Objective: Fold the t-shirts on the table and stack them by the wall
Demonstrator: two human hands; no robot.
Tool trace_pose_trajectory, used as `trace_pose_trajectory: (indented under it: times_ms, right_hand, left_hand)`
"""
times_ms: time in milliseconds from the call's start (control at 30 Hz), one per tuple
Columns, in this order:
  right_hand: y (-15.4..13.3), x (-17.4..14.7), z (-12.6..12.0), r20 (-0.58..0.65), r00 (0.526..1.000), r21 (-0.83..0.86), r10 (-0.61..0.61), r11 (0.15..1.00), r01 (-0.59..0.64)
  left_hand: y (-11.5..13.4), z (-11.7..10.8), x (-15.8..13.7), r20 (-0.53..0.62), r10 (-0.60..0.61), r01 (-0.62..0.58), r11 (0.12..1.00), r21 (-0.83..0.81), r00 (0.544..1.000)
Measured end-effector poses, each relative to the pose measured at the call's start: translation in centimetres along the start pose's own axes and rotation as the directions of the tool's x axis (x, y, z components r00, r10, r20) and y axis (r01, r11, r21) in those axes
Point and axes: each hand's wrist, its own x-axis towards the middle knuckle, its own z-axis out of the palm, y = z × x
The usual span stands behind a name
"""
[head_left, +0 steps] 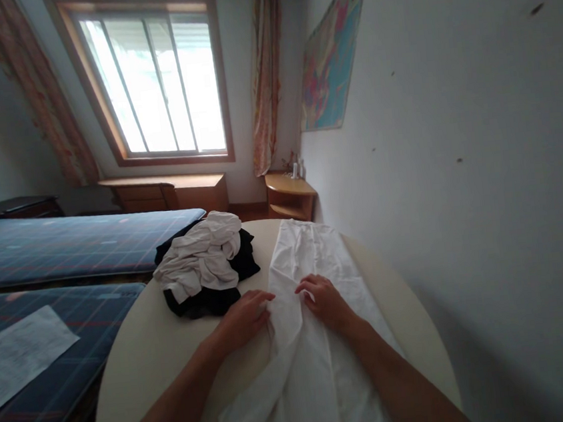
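A long white garment (304,383) lies lengthwise on the round table (144,386), folded into a strip; its exact kind is unclear. My left hand (246,319) pinches the strip's left edge about halfway along. Over the middle of the fabric, my right hand (325,304) has its thumb and fingers closed on a raised fold. Toward me, a loose flap of the garment spreads out to the left. To the left of the far end sits a crumpled heap, with a pale grey garment (203,256) on top of black clothing (243,258).
Two beds with blue plaid mattresses (78,242) stand left of the table, and a sheet of paper (25,352) lies on the nearer one. A white wall (489,229) rises close on the right. Low wooden furniture (198,186) stands under the window.
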Motion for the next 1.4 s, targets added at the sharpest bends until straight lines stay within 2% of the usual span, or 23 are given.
trace_pose_trajectory:
  times_ms: [100, 167, 267, 400, 467, 533, 667, 733, 800, 867, 1000, 1033, 1067, 1100, 1167, 1233, 1267, 1333, 1400]
  right_hand:
    - [-1.3, 0.1, -0.2, 0.044, 0.990, 0.083, -0.137, 0.988, 0.133]
    - [-3.1, 0.1, -0.8, 0.122, 0.962, 0.143, -0.244, 0.964, 0.226]
    - [-6.7, -0.2, -1.8, 0.253, 0.902, 0.221, -0.349, 0.929, 0.297]
    - [-10.9, -1.4, -2.4, 0.458, 0.799, 0.276, -0.389, 0.917, 0.289]
    - [-12.0, -2.3, -2.4, 0.552, 0.754, 0.251, -0.357, 0.933, 0.258]
    - [-12.5, -3.2, -2.6, 0.609, 0.731, 0.240, -0.308, 0.950, 0.200]
    - [-12.3, -4.7, -4.6, 0.608, 0.740, 0.350, -0.287, 0.934, 0.074]
    - [-11.8, -5.4, -6.0, 0.595, 0.752, 0.394, -0.284, 0.918, 0.034]
    - [-11.2, -6.2, -7.1, 0.607, 0.742, 0.410, -0.284, 0.912, 0.014]
    - [-10.5, -7.1, -7.5, 0.657, 0.700, 0.406, -0.281, 0.914, -0.015]
    - [-9.0, -8.5, -7.4, 0.803, 0.540, 0.426, -0.254, 0.878, -0.220]
    - [-8.6, -8.7, -7.5, 0.809, 0.534, 0.438, -0.248, 0.859, -0.266]
    - [-8.2, -8.8, -7.6, 0.798, 0.556, 0.449, -0.234, 0.846, -0.289]
    - [-7.6, -8.8, -7.9, 0.771, 0.603, 0.448, -0.203, 0.846, -0.289]
    - [-6.2, -8.7, -8.5, 0.675, 0.733, 0.386, -0.083, 0.887, -0.255]
    - [-4.2, -8.6, -8.9, 0.526, 0.846, 0.227, 0.092, 0.943, -0.244]
    - [-3.1, -8.6, -9.1, 0.441, 0.879, 0.125, 0.181, 0.958, -0.260]
    - [-0.6, -8.7, -9.1, 0.294, 0.897, -0.068, 0.329, 0.944, -0.323]
    - [1.8, -8.9, -8.8, 0.198, 0.882, -0.192, 0.428, 0.899, -0.393]
  left_hand:
    - [-1.7, 0.5, 0.1, 0.012, 0.063, -0.063, 0.998, -0.004, 0.998]
    - [-2.7, 0.9, 0.3, 0.010, 0.079, -0.079, 0.997, -0.018, 0.997]
    - [-3.6, 1.4, 0.5, -0.001, 0.080, -0.080, 0.997, -0.019, 0.997]
    - [-3.8, 1.5, 0.5, 0.014, 0.071, -0.071, 0.997, 0.017, 0.997]
    - [-3.5, 1.3, 0.5, 0.022, 0.061, -0.062, 0.998, 0.031, 0.998]
    - [-3.2, 1.1, 0.5, 0.029, 0.054, -0.055, 0.998, 0.038, 0.998]
    - [-2.7, 0.8, 0.4, 0.041, 0.049, -0.050, 0.998, 0.044, 0.998]
    - [-2.6, 0.7, 0.4, 0.045, 0.049, -0.052, 0.997, 0.050, 0.998]
    - [-2.5, 0.8, 0.4, 0.050, 0.055, -0.058, 0.997, 0.060, 0.997]
    - [-2.6, 0.8, 0.4, 0.055, 0.065, -0.069, 0.995, 0.073, 0.996]
    - [-1.9, 0.7, 0.5, 0.034, 0.094, -0.097, 0.989, 0.111, 0.995]
    - [-1.4, 0.6, 0.5, 0.025, 0.110, -0.112, 0.986, 0.122, 0.994]
    - [-0.6, 0.6, 0.4, 0.020, 0.131, -0.133, 0.983, 0.130, 0.991]
    - [0.3, 0.5, 0.4, 0.025, 0.157, -0.159, 0.979, 0.131, 0.987]
    - [2.6, 0.7, 0.2, 0.067, 0.218, -0.224, 0.969, 0.102, 0.974]
    - [5.3, 1.1, -0.2, 0.152, 0.291, -0.300, 0.953, 0.040, 0.945]
    - [6.5, 1.4, -0.4, 0.203, 0.327, -0.336, 0.942, 0.009, 0.923]
    - [8.7, 2.1, -0.9, 0.295, 0.392, -0.400, 0.916, -0.034, 0.871]
    - [10.2, 2.9, -1.3, 0.357, 0.450, -0.458, 0.886, -0.068, 0.818]
